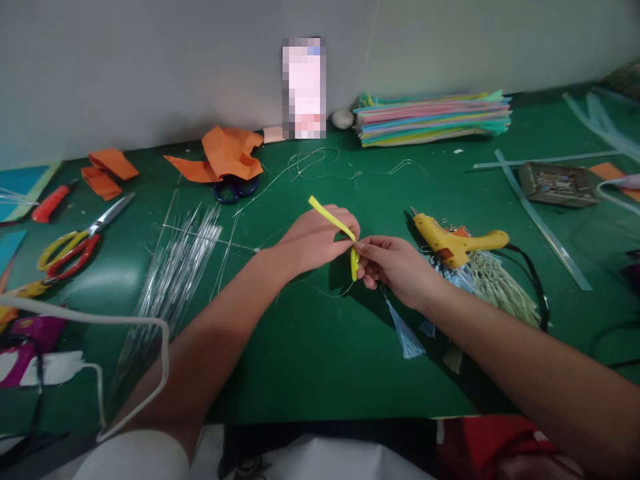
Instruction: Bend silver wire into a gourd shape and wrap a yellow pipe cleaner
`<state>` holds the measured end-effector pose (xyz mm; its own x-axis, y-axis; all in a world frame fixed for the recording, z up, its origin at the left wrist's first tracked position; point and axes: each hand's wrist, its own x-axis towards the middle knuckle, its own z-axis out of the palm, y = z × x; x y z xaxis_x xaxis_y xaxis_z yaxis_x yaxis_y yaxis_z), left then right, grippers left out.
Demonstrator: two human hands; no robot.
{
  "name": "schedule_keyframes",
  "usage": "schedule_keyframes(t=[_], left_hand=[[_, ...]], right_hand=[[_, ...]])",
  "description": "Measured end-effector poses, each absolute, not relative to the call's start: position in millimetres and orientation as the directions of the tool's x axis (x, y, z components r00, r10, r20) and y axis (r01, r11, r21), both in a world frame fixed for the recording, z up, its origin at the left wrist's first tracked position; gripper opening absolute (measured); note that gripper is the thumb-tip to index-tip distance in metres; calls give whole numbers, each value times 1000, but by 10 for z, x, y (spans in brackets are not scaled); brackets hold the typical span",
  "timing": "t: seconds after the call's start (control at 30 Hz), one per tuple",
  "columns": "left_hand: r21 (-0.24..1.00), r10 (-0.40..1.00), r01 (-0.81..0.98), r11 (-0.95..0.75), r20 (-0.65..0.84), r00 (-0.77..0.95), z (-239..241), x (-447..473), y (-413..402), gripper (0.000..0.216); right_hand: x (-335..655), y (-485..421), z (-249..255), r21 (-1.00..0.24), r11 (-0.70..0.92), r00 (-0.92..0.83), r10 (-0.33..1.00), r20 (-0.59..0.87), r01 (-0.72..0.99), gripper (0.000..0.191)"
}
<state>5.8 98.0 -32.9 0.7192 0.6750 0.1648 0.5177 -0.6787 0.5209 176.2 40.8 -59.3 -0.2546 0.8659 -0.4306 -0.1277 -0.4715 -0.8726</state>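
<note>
Between my hands, over the middle of the green table, is a narrow yellow strip (pixel 327 215), bent near its middle. My left hand (pixel 320 235) pinches it at the bend, its fingertips partly hidden. My right hand (pixel 387 263) pinches the same spot from the other side, and the strip's short end points down between them. A thin wire (pixel 327 293) loops below the hands. Under my right wrist hangs a light blue tassel (pixel 404 330), lying on the table. Beside my right forearm rests a yellow glue gun (pixel 453 240) on more tassels (pixel 505 283).
A bundle of thin wires (pixel 180 267) lies left of my forearm, near scissors (pixel 85 240). Orange paper (pixel 230 157) covers dark scissor handles (pixel 235 190). Coloured strips (pixel 433 120) are stacked at the back wall. A small tray (pixel 557 183) and clear glue sticks (pixel 543 220) lie right. A white cable (pixel 125 320) crosses left.
</note>
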Motion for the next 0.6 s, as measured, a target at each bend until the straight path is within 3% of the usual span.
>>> schedule_keyframes(t=[0.13, 0.33, 0.6], left_hand=[[500, 644, 491, -713, 191, 741, -364, 45, 1011, 8], [374, 506, 389, -842, 297, 810, -374, -34, 1013, 16], [226, 500, 457, -860, 202, 842, -286, -45, 862, 24]], right_hand=[[1745, 396, -626, -882, -450, -219, 883, -416, -142, 24], [1741, 378, -669, -880, -421, -182, 904, -387, -220, 23], [1739, 371, -635, -882, -402, -167, 914, -370, -247, 28]])
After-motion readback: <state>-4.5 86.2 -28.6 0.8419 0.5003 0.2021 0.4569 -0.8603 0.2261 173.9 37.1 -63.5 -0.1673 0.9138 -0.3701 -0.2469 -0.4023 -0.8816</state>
